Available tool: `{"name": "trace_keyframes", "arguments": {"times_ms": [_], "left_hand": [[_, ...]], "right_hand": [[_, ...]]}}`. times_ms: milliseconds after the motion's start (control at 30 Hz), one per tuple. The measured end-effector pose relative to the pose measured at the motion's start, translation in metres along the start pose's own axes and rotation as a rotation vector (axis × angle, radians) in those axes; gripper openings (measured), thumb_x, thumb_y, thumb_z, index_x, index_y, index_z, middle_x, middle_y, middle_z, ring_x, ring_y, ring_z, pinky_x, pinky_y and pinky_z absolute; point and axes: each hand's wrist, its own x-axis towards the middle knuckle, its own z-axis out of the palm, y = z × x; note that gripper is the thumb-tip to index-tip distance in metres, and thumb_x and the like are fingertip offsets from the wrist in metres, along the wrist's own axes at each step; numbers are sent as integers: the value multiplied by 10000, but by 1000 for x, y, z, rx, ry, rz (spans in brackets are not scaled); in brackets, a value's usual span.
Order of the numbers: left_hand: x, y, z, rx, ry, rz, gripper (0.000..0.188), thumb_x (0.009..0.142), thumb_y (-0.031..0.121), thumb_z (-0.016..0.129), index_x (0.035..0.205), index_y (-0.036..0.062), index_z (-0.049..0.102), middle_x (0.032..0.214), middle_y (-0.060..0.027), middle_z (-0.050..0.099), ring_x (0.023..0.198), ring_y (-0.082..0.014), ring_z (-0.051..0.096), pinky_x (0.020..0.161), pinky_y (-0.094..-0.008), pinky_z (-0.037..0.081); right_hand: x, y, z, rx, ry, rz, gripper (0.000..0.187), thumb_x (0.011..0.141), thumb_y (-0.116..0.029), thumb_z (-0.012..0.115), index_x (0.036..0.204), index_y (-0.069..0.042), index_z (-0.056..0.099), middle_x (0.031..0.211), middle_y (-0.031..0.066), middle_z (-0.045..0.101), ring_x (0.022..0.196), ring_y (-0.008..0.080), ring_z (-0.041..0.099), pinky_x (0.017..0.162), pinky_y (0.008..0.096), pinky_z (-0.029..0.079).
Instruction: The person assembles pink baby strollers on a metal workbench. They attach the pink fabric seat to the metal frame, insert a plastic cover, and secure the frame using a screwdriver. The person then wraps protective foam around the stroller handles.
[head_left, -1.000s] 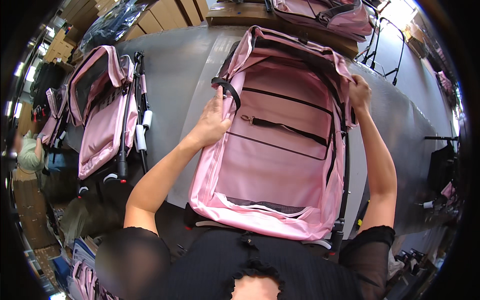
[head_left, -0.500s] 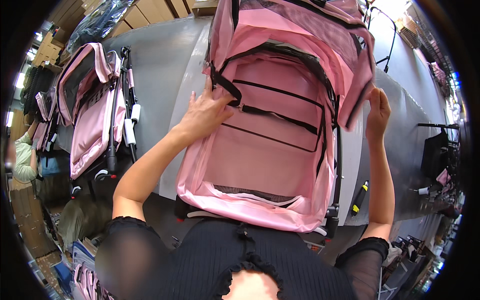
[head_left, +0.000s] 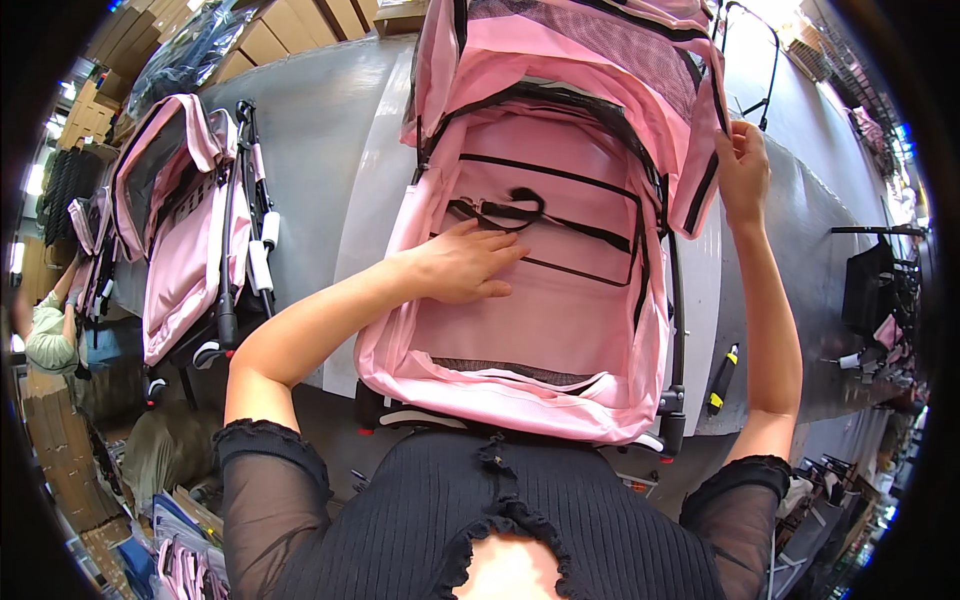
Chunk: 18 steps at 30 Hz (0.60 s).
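A pink fabric stroller body (head_left: 540,345) with a mesh-panelled hood (head_left: 600,60) lies in front of me on the grey table. Over its inner bed, my left hand (head_left: 465,262) is spread flat with the fingers apart, holding nothing. Just beyond those fingertips a black strap (head_left: 520,210) with a small metal clip curls on the pink lining. My right hand (head_left: 743,170) is closed on the zippered edge of the hood's side flap (head_left: 705,200), fingers pinching the cloth. Black frame tubes run along the body's right side.
A yellow-and-black utility knife (head_left: 722,378) lies on the grey table (head_left: 300,120) at right. Another pink stroller (head_left: 190,250) stands at left, with a person (head_left: 50,330) beyond it. Cardboard boxes (head_left: 290,30) and plastic-wrapped goods (head_left: 195,50) sit at the back; a black frame (head_left: 868,300) is at far right.
My left hand has moved from the body's left rim to the inner bed and its fingers have let go of the black strap, which now curls inside. My right hand has shifted slightly up and left.
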Motion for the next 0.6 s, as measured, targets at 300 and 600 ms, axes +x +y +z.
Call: {"name": "trace_keyframes", "arguments": {"times_ms": [300, 600], "left_hand": [[35, -42, -151, 365, 1041, -130, 644, 757, 473, 685, 1213, 63, 489, 1212, -160, 495, 1157, -331, 428, 988, -426, 317], [65, -41, -211, 168, 1078, -312, 323, 841, 335, 638, 862, 64, 464, 659, -109, 548, 597, -310, 573, 547, -363, 448]], "right_hand": [[-28, 5, -26, 203, -54, -62, 126, 912, -150, 565, 857, -57, 499, 736, -38, 475, 711, 34, 430, 640, 207, 362], [-37, -27, -57, 138, -8, -113, 236, 856, -151, 610, 1022, 2, 544, 898, 90, 630, 854, 173, 591, 788, 285, 460]]}}
